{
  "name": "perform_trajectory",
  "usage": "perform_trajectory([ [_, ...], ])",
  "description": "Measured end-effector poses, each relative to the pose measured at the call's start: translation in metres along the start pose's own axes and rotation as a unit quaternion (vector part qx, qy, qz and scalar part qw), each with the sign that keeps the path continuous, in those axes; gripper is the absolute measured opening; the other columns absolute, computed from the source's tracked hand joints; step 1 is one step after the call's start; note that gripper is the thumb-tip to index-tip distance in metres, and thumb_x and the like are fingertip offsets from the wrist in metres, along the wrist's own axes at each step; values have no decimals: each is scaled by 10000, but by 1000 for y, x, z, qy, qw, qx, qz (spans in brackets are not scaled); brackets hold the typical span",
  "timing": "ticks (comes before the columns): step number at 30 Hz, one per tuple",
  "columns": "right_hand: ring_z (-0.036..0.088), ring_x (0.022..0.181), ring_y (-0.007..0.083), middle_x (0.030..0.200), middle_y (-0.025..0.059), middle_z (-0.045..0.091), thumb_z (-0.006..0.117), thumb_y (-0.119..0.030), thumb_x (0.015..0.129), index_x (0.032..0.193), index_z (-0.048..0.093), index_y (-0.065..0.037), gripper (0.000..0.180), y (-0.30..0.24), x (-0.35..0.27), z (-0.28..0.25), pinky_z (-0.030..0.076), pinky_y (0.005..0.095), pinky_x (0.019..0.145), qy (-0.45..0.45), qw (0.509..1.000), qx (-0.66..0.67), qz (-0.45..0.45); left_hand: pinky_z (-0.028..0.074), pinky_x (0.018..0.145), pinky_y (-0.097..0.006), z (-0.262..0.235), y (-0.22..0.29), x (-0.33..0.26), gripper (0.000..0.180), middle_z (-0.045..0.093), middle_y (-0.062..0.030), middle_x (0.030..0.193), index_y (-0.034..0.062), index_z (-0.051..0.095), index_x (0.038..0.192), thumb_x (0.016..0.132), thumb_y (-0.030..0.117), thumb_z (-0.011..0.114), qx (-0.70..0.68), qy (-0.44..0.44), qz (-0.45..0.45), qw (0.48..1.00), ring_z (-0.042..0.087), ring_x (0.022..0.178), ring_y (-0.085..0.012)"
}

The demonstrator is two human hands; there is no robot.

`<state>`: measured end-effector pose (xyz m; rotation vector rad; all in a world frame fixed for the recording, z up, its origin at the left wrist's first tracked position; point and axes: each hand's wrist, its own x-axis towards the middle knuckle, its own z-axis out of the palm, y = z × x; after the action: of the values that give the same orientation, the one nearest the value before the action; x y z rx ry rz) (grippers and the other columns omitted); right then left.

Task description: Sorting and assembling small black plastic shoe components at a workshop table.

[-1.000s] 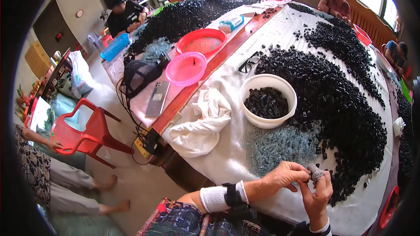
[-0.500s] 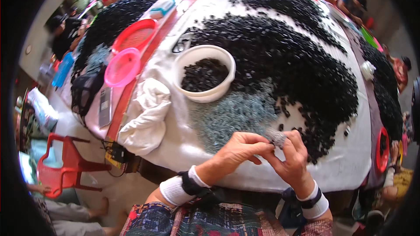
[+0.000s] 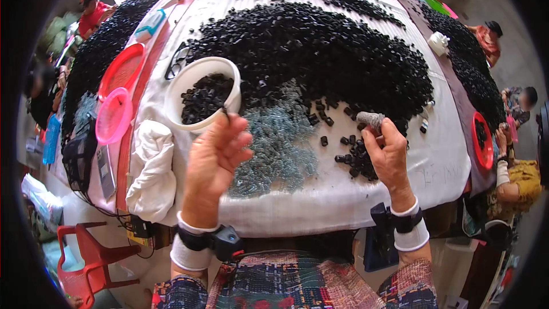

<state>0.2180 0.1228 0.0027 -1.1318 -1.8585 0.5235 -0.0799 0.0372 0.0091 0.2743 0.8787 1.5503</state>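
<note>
My left hand [image 3: 216,163] is raised at the near rim of a white bowl [image 3: 173,109], pinching a small black piece [image 3: 225,113] at its fingertips. The bowl holds many black pieces [image 3: 207,97]. Over the near right of the table, my right hand [image 3: 390,157] is closed, thumb bent toward the index finger. A rough grey sleeve-like covering [image 3: 370,119] shows at that fingertip; what lies under it is hidden. Small bluish-grey pieces [image 3: 274,149] are spread between the hands. Loose black pieces [image 3: 357,157] lie just left of my right hand.
A large heap of black pieces [image 3: 320,51] covers the white-clothed table. To the left are a crumpled white cloth [image 3: 151,166], a pink sieve [image 3: 114,115], a red sieve [image 3: 123,71] and glasses [image 3: 176,63]. A red chair [image 3: 94,263] stands lower left. Other people sit around.
My hands have moved apart. The left has gone left and up to the bowl with a black piece; the right has risen with the grey covering. The view has shifted.
</note>
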Motion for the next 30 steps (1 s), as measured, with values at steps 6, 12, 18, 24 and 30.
perform_trajectory([
  [6, 589, 817, 302, 854, 144, 625, 615, 12, 755, 951, 611, -3, 196, 13, 4, 7, 490, 377, 709, -92, 990, -89, -50, 595, 749, -384, -26, 42, 27, 315, 651, -108, 1156, 45, 585, 1163, 987, 286, 482, -108, -20, 22, 994, 658, 1002, -227],
  [12, 570, 914, 303, 978, 134, 628, 628, -32, 745, 1043, 589, -8, 302, 15, 6, 20, 488, 377, 785, -163, 944, -252, -139, 572, 691, -366, -22, 19, 15, 282, 673, -85, 1068, 67, 560, 1209, 985, 218, 480, -79, -130, -26, 988, 671, 898, -202],
  [18, 564, 964, 320, 1041, 147, 620, 543, 1, 787, 1080, 565, -3, 294, 14, 28, 34, 473, 406, 847, -171, 962, -169, -128, 575, 598, -330, 0, -22, -6, 205, 644, -65, 814, 30, 575, 1094, 943, 167, 549, -17, -84, -120, 989, 650, 695, -168],
  [24, 561, 977, 351, 1003, 152, 604, 574, 3, 757, 1014, 549, -20, 259, 25, 61, 68, 483, 409, 843, -229, 947, -189, -124, 565, 596, -307, 10, -43, -11, 200, 651, -61, 836, 32, 582, 1096, 935, 148, 563, 10, -107, -177, 978, 644, 701, -139],
  [30, 568, 909, 342, 915, 122, 617, 553, 1, 746, 955, 526, -37, 214, 38, 43, 41, 480, 413, 789, -237, 953, -115, -151, 556, 610, -298, 1, -41, -15, 188, 646, -52, 843, 36, 585, 1084, 936, 149, 559, 27, -105, -167, 980, 625, 707, -122],
])
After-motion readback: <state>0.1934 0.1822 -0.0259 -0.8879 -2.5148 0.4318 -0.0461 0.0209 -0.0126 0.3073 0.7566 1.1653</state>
